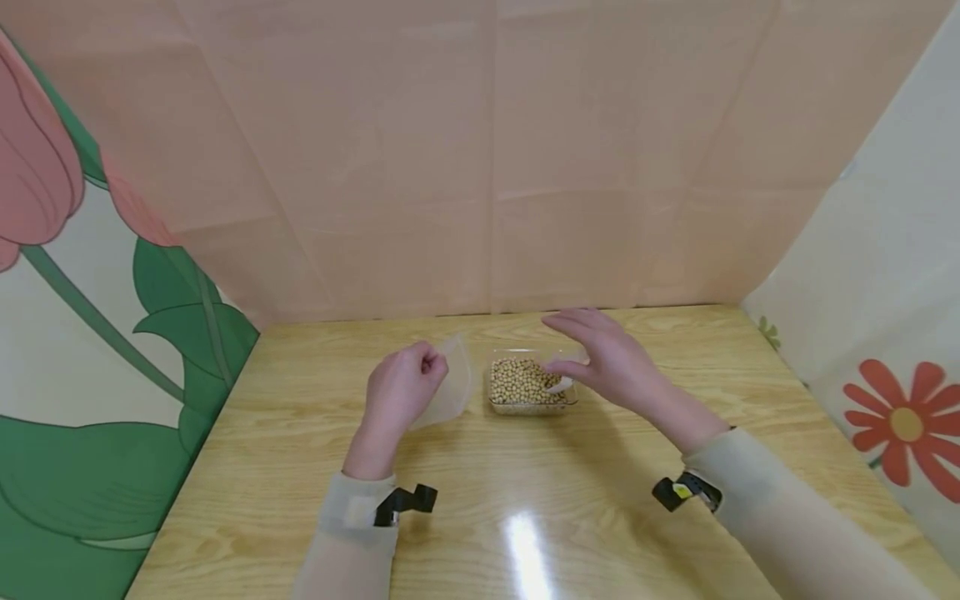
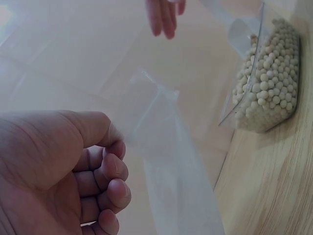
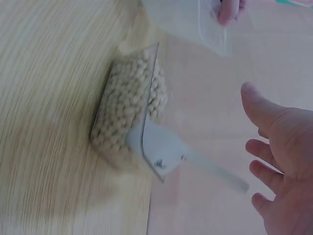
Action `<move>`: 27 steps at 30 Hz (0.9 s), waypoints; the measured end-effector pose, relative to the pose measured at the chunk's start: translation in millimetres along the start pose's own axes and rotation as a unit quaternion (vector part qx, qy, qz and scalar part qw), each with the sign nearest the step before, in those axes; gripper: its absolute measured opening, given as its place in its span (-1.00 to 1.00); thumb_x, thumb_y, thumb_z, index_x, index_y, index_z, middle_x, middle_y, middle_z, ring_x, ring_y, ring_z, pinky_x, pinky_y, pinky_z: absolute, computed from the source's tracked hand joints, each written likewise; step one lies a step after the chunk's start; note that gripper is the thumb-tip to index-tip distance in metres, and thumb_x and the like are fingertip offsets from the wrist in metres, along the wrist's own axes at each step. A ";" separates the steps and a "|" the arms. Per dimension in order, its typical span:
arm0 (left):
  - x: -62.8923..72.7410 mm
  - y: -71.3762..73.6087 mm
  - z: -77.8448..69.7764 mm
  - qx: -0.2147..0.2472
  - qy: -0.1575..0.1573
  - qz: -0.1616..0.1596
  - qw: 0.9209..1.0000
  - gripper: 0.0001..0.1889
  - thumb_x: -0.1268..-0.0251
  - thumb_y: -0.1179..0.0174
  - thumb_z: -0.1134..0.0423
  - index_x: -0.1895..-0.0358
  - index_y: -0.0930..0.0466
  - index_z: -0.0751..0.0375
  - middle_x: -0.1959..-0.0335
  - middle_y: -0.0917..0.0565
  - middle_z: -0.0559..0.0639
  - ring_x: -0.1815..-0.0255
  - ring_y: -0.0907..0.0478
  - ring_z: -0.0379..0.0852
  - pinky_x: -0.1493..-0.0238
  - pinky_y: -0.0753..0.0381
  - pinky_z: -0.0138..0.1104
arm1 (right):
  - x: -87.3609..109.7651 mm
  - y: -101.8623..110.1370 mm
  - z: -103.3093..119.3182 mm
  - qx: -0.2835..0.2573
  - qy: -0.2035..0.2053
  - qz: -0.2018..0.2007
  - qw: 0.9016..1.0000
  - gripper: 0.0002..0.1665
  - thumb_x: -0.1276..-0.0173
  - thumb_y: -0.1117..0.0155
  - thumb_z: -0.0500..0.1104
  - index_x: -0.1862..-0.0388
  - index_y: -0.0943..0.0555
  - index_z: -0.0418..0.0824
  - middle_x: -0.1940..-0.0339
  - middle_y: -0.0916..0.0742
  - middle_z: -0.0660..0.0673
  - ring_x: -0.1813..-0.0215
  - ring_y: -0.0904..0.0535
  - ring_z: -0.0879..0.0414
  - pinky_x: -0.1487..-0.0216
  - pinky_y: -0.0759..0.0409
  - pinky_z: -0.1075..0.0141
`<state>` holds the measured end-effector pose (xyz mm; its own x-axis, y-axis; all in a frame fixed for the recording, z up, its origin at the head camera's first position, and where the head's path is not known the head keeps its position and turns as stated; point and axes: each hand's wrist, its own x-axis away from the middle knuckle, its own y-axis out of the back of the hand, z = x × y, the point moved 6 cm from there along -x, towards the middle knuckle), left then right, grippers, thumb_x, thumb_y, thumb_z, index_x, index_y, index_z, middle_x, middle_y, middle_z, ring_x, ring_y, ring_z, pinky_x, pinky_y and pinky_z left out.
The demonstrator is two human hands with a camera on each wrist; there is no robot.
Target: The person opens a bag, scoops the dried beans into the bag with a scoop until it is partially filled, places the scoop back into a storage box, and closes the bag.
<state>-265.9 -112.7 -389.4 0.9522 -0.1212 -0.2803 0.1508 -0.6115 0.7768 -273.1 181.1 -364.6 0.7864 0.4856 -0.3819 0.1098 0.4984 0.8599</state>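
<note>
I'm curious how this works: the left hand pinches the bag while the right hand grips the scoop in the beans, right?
Not quite: the right wrist view shows the right hand holding nothing; the scoop rests in the beans ungripped. The left hand pinches the bag.

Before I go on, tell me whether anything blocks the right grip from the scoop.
Nothing visible does: the right grip is empty near the scoop, whose handle juts out of the container. The bag in the left grip is on the container's other side.
</note>
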 end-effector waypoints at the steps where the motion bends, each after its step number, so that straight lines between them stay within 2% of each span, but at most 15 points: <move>1: -0.2 -0.1 -0.1 -0.001 0.001 0.001 1.000 -0.81 -0.56 -0.17 0.28 0.32 -0.67 0.13 0.53 -0.57 -0.09 0.57 -0.43 -0.11 0.41 -0.42 -0.20 | 1.3 0.9 -2.2 0.004 0.003 0.005 1.000 -0.10 -0.35 -0.68 -0.02 -0.57 -0.55 -0.28 -0.53 -0.60 -0.35 -0.58 -0.44 -0.36 -0.55 -0.35 -0.30; 7: -1.3 -1.6 -0.2 -0.005 0.011 0.012 1.000 -0.81 -0.58 -0.19 0.26 0.30 -0.69 0.14 0.51 -0.60 -0.08 0.56 -0.45 -0.11 0.40 -0.43 -0.21 | 8.3 7.0 -17.9 0.029 0.010 0.030 0.999 -0.02 -0.28 -0.74 -0.02 -0.59 -0.53 -0.31 -0.50 -0.62 -0.37 -0.50 -0.52 -0.38 -0.47 -0.45 -0.30; 11: -1.4 -2.1 -0.4 -0.003 0.018 0.017 1.000 -0.80 -0.58 -0.19 0.26 0.31 -0.68 0.14 0.52 -0.59 -0.08 0.57 -0.44 -0.11 0.41 -0.42 -0.21 | 11.4 8.0 -30.2 0.039 -0.007 0.052 0.998 -0.04 -0.31 -0.72 0.02 -0.59 -0.54 -0.27 -0.44 -0.67 -0.38 -0.44 -0.57 -0.40 -0.43 -0.48 -0.33; 16: -1.0 -2.1 -1.4 0.000 0.021 0.021 1.000 -0.80 -0.59 -0.18 0.26 0.31 -0.67 0.14 0.52 -0.58 -0.08 0.57 -0.44 -0.11 0.41 -0.42 -0.21 | 16.1 4.3 -41.8 0.036 -0.032 0.077 0.996 -0.11 -0.36 -0.67 0.08 -0.56 -0.58 -0.24 -0.36 -0.73 -0.33 -0.39 -0.62 -0.39 -0.37 -0.52 -0.34; 22: -0.7 -3.0 -0.6 0.003 0.025 0.020 0.999 -0.80 -0.57 -0.19 0.26 0.32 -0.67 0.13 0.51 -0.59 -0.07 0.55 -0.45 -0.10 0.39 -0.42 -0.20 | 14.9 1.1 -45.5 0.032 -0.023 0.078 0.996 -0.23 -0.36 -0.68 0.05 -0.44 -0.68 -0.27 -0.20 -0.82 -0.24 -0.23 -0.73 -0.28 -0.24 -0.63 -0.28; 27: -0.6 -3.4 0.7 0.005 0.036 0.022 0.999 -0.79 -0.59 -0.19 0.24 0.33 -0.66 0.13 0.51 -0.58 -0.07 0.55 -0.45 -0.09 0.39 -0.42 -0.20 | 11.3 -3.0 -48.7 0.032 -0.043 0.090 0.994 -0.38 -0.36 -0.68 0.03 -0.29 -0.77 -0.25 -0.13 -0.85 -0.21 -0.10 -0.79 -0.19 -0.12 -0.70 -0.21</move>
<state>-267.1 -111.1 -392.2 0.9745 -0.0928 -0.2044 0.1054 -0.6147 0.7816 -294.1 220.1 -388.0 0.8457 0.4984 -0.1908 -0.0022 0.3608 0.9326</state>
